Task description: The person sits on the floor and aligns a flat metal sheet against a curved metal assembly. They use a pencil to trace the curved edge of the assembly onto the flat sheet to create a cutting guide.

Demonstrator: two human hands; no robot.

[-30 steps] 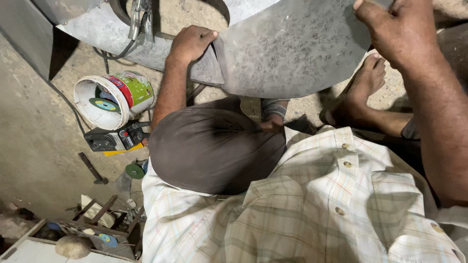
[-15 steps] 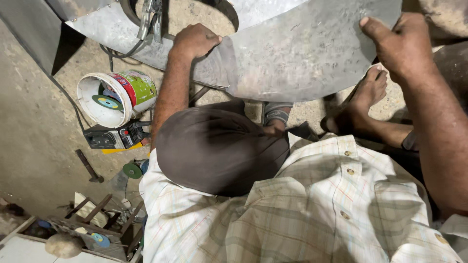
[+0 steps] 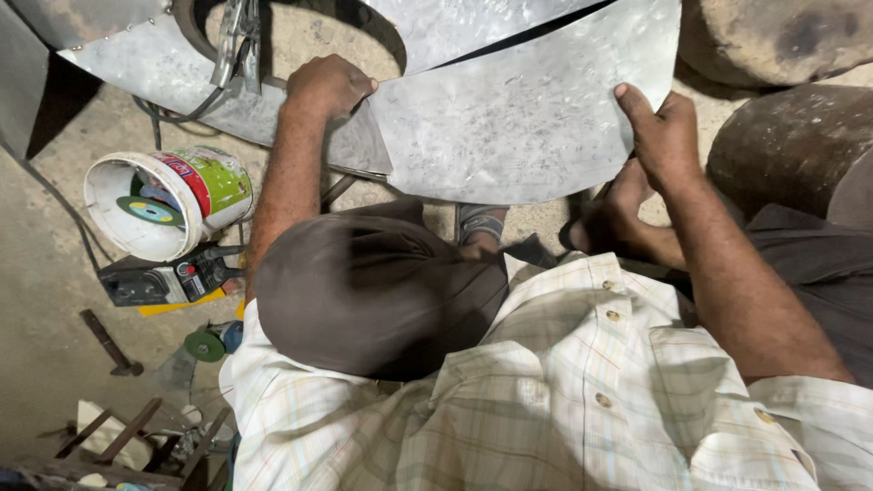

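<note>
Now both hands' grip, left hand (image 3: pixel 329 84) and right hand (image 3: pixel 667 134), closed on the metal sheet (image 3: pixel 518 127), long axis crosswise.

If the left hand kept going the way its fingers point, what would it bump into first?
The left hand points right, already touching the edge of the curved metal sheet. It would likely just slide onto that sheet, though depth is hard to judge.

Curved sheet of dull grey galvanised metal (image 3: pixel 518 118), surface mottled and scuffed, lower edge rounded. Held raised above the concrete floor, tilted toward the camera. Gripped at left and right edges.
</note>
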